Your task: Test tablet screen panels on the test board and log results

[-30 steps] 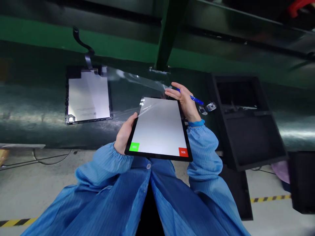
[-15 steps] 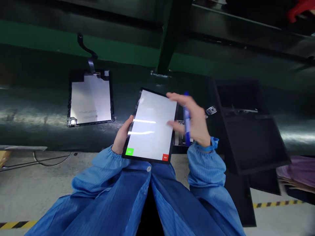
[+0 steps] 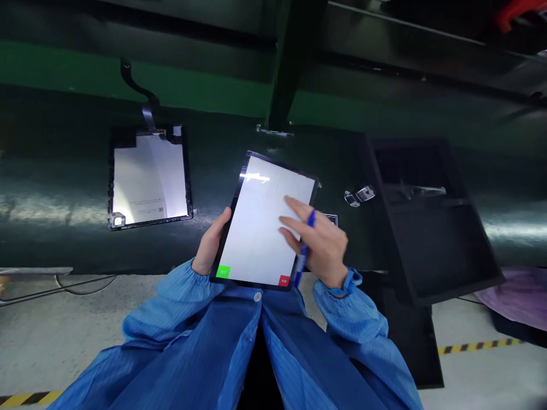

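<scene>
A tablet (image 3: 262, 228) with a lit white screen is tilted in front of me, a green box in its lower left corner and a red one in its lower right. My left hand (image 3: 211, 242) grips its left edge, the thumb on the bezel and the other fingers hidden underneath. Over the right half of the screen is my right hand (image 3: 322, 242), slightly blurred, holding a blue pen (image 3: 304, 247) against the palm. Its fingertips point at the screen; whether they touch it I cannot tell.
A display panel (image 3: 149, 179) with a black ribbon cable lies on the dark bench at left. Small metal parts (image 3: 359, 195) sit right of the tablet. A black tray (image 3: 444, 245) stands at the right, and a green post (image 3: 284, 74) rises behind.
My right hand has moved down and left, from the screen's right edge to over the screen, with the pen still in it. Small red marks now show at the screen's top right.
</scene>
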`<state>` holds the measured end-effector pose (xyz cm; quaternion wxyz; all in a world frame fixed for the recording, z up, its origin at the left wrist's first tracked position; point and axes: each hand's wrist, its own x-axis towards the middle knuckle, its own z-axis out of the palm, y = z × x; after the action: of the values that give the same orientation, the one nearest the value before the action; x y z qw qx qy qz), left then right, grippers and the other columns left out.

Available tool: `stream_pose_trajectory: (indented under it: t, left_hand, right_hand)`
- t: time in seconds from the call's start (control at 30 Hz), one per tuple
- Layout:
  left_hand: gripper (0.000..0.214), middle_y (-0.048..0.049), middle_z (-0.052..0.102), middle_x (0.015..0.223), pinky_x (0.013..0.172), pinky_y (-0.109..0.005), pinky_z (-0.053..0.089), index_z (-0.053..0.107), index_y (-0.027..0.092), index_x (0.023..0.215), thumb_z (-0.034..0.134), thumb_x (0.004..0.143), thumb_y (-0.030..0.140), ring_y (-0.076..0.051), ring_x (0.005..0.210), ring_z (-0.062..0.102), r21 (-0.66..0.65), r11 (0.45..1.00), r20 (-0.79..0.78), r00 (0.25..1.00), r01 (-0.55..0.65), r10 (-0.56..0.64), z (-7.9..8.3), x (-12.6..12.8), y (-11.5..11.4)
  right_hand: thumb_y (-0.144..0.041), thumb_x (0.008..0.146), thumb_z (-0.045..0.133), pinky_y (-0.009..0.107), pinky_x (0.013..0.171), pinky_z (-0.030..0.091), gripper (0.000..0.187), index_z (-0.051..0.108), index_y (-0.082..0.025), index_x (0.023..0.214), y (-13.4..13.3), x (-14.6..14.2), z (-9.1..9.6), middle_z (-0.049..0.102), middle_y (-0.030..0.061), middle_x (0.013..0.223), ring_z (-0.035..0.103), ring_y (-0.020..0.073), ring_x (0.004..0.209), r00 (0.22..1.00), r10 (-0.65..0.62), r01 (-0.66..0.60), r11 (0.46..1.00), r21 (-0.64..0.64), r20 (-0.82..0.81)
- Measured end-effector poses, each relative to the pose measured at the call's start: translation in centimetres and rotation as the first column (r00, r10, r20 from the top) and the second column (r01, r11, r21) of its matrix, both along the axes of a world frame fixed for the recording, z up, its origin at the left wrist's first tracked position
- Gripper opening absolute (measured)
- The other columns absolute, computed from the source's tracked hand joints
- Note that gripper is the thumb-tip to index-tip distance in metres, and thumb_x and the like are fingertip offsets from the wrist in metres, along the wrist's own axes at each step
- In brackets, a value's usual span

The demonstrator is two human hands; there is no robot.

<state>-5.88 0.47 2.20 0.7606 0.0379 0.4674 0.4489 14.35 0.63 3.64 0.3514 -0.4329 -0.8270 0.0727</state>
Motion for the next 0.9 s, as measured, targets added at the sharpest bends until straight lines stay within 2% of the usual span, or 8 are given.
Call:
stream_pose_trajectory:
  t: [0.1, 0.17, 0.27, 0.37, 0.47, 0.6, 0.77, 0.9]
  left_hand:
    - [0.035, -0.0085, 0.077, 0.099, 0.085, -0.036, 0.062, 0.073, 0.016, 0.103, 0.053, 0.095, 0.043, -0.03, 0.105, 0.071, -0.05, 0.998, -0.045, 0.999, -0.028, 0.025, -0.2, -0.4, 0.3]
    - [0.034, -0.0069, 0.078, 0.096, 0.082, -0.036, 0.063, 0.073, 0.017, 0.103, 0.052, 0.095, 0.044, -0.03, 0.103, 0.072, -0.077, 0.994, -0.073, 0.995, -0.072, 0.066, -0.5, -1.1, 0.5]
    - [0.024, -0.0009, 0.078, 0.085, 0.084, -0.033, 0.063, 0.073, 0.02, 0.096, 0.055, 0.094, 0.036, -0.027, 0.102, 0.072, -0.023, 0.972, -0.132, 0.964, -0.235, 0.23, -1.3, -2.2, 0.6]
    - [0.02, 0.0026, 0.078, 0.086, 0.091, -0.027, 0.06, 0.073, 0.021, 0.09, 0.057, 0.092, 0.033, -0.025, 0.113, 0.067, 0.12, 0.928, -0.191, 0.909, -0.352, 0.37, -2.1, -2.9, 0.4]
    - [0.022, 0.0033, 0.078, 0.094, 0.096, -0.02, 0.055, 0.074, 0.022, 0.092, 0.059, 0.093, 0.038, -0.021, 0.126, 0.059, 0.204, 0.906, -0.224, 0.883, -0.371, 0.412, -2.6, -3.0, 0.2]
    - [0.021, 0.0048, 0.078, 0.097, 0.098, -0.02, 0.053, 0.075, 0.024, 0.096, 0.061, 0.091, 0.039, -0.02, 0.129, 0.057, 0.216, 0.881, -0.244, 0.85, -0.421, 0.466, -2.9, -2.8, 0.2]
    - [0.025, 0.0039, 0.078, 0.094, 0.096, -0.022, 0.055, 0.075, 0.022, 0.095, 0.056, 0.093, 0.037, -0.02, 0.12, 0.063, 0.198, 0.874, -0.247, 0.84, -0.445, 0.483, -2.7, -2.5, 0.3]
    - [0.023, 0.006, 0.078, 0.093, 0.091, -0.018, 0.057, 0.075, 0.022, 0.094, 0.062, 0.09, 0.04, -0.016, 0.112, 0.066, 0.185, 0.87, -0.256, 0.833, -0.456, 0.491, -2.4, -2.3, 0.3]
  right_hand:
    - [-0.026, 0.094, 0.059, 0.049, 0.09, 0.061, 0.023, 0.068, -0.035, 0.113, 0.0, 2.5, 0.0, 0.07, 0.0033, 0.125, 0.07, 0.0283, 0.108, 0.952, -0.237, 0.236, 0.971, -0.029, -0.194]
    - [-0.027, 0.094, 0.059, 0.047, 0.085, 0.061, 0.018, 0.071, -0.032, 0.108, 0.2, 4.2, -1.2, 0.075, 0.0038, 0.111, 0.073, 0.0275, 0.098, 0.916, -0.33, 0.318, 0.944, -0.092, -0.229]
    - [-0.03, 0.092, 0.061, 0.038, 0.072, 0.06, 0.013, 0.073, -0.028, 0.096, 0.6, 6.0, -3.8, 0.076, 0.0023, 0.089, 0.073, 0.0221, 0.078, 0.929, -0.347, 0.32, 0.928, -0.191, -0.131]
    - [-0.029, 0.091, 0.059, 0.034, 0.066, 0.057, 0.015, 0.074, -0.026, 0.09, 0.7, 6.6, -5.5, 0.074, 0.002, 0.081, 0.069, 0.0189, 0.069, 0.94, -0.34, 0.324, 0.917, -0.232, -0.033]
    - [-0.028, 0.089, 0.057, 0.033, 0.062, 0.054, 0.016, 0.073, -0.025, 0.085, 0.4, 6.7, -5.9, 0.07, 0.0019, 0.073, 0.065, 0.0183, 0.063, 0.92, -0.392, 0.386, 0.905, -0.179, 0.003]
    - [-0.028, 0.089, 0.058, 0.032, 0.061, 0.053, 0.015, 0.072, -0.026, 0.086, -0.3, 7.3, -5.8, 0.072, 0.0018, 0.077, 0.066, 0.0185, 0.064, 0.867, -0.497, 0.486, 0.86, -0.155, -0.034]
    - [-0.026, 0.088, 0.058, 0.03, 0.059, 0.05, 0.014, 0.071, -0.024, 0.086, -0.6, 8.1, -6.4, 0.069, 0.0003, 0.069, 0.064, 0.0169, 0.059, 0.873, -0.487, 0.478, 0.858, -0.187, -0.004]
    - [-0.026, 0.088, 0.056, 0.03, 0.059, 0.051, 0.016, 0.072, -0.023, 0.086, -0.4, 8.0, -6.7, 0.068, 0.001, 0.069, 0.064, 0.0173, 0.059, 0.859, -0.511, 0.51, 0.844, -0.166, 0.04]
